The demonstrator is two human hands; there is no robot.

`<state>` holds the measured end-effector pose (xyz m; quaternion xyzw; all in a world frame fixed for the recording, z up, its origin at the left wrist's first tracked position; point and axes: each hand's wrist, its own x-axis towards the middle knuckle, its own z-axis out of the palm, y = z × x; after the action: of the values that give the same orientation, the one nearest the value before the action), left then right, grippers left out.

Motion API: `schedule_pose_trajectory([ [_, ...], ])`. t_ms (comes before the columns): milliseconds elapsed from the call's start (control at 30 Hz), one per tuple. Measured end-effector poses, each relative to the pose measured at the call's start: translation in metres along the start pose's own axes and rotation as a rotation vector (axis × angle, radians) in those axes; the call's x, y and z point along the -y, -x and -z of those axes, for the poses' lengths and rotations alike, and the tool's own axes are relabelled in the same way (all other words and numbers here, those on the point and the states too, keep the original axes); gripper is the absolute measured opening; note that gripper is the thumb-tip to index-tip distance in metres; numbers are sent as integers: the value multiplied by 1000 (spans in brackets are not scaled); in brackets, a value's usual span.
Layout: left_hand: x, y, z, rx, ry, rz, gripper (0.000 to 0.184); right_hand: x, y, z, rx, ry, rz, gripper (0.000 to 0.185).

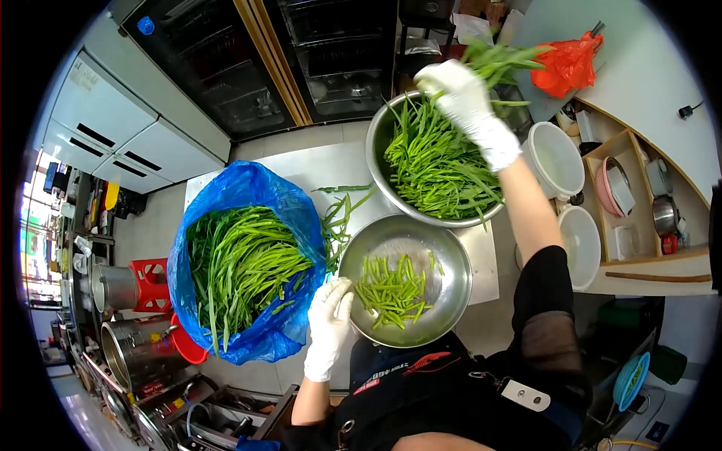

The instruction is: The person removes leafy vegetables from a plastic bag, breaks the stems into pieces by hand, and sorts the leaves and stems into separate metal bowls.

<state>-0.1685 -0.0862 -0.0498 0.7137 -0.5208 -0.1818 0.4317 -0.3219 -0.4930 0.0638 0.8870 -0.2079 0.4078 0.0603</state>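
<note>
Metal table (327,164) beneath greens (436,165), tiled floor (323,135)

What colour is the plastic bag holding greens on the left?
The plastic bag is bright blue, seen best in the head view.

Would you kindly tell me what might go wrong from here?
The leafy greens in the right hand might drop outside the heaped bowl, since they extend beyond its rim. The smaller bowl of cut stems, close to the person's black clothing, could get bumped. Loose leaves on the table may be overlooked.
</note>
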Motion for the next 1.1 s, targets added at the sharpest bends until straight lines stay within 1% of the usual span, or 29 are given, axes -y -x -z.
schedule_pose_trajectory([
  [33, 2, 3, 1, -18, 18, 9, 20, 3, 6, -27, 126, 75, 70, 7],
  [67, 5, 6, 2, -38, 36, 17, 20, -4, 20, -62, 200, 59, 134, 6],
  [100, 7, 9, 3, -57, 55, 25, 20, -6, 29, -87, 374, 86, 114, 8],
  [133, 9, 11, 3, -66, 56, 19, 20, -14, 51, -118, 343, 72, 93, 9],
  [200, 13, 16, 2, -37, 45, 55, 19, -13, 77, -148, 700, 23, -286, 11],
  [233, 16, 19, 3, -22, 38, 73, 19, -15, 82, -155, 890, 46, -301, 13],
  [267, 17, 21, 2, -13, 60, 118, 17, -20, 86, -160, 880, 0, -329, 24],
  [300, 18, 20, 3, -16, 63, 121, 17, -19, 88, -161, 874, -49, -356, 35],
  [333, 17, 20, 4, -18, 67, 129, 16, -24, 80, -165, 872, -191, -436, 59],
  [367, 15, 21, 5, -18, 70, 138, 15, -27, 75, -168, 778, -297, -495, 71],
  [433, 11, 19, 9, -26, 39, 117, 16, -27, 44, -145, 807, -415, -467, 77],
  [500, 9, 19, 15, -47, -10, 128, 17, -34, 38, -130, 757, -244, -342, 81],
  [533, 7, 18, 21, -63, -2, 101, 17, -32, 30, -115, 866, -247, -325, 87],
  [567, 10, 21, 25, -89, -12, 58, 18, -25, 28, -108, 984, -89, -317, 92],
  [600, 8, 23, 31, -111, -16, 101, 18, -21, 34, -106, 1077, 67, -316, 96],
  [633, 14, 26, 34, -110, -16, 120, 22, -36, 48, -118, 1120, 69, -307, 104],
  [700, 24, 32, 42, -144, -102, 103, 26, -30, 53, -114, 1011, 112, -301, 108],
  [800, 27, 35, 68, -257, -126, 142, 29, -22, 53, -111, 952, 118, -279, 103],
  [833, 31, 35, 78, -355, -145, 111, 29, -18, 50, -107, 919, 105, -282, 101],
  [900, 39, 33, 111, -496, -416, 92, 27, -12, 42, -98, 791, 69, -235, 97],
  [933, 45, 32, 130, -577, -474, 85, 25, -13, 40, -95, 704, 20, -209, 93],
  [967, 53, 30, 149, -656, -530, 72, 23, -5, 35, -86, 614, 7, -169, 83],
  [1033, 74, 24, 183, -686, -477, 85, 19, -1, 32, -82, 434, -34, -181, 68],
  [1067, 79, 19, 193, -656, -476, 114, 17, 3, 31, -80, 349, -30, -136, 55],
  [1100, 80, 11, 201, -625, -474, 141, 16, 19, 27, -73, 263, -77, -163, 40],
])
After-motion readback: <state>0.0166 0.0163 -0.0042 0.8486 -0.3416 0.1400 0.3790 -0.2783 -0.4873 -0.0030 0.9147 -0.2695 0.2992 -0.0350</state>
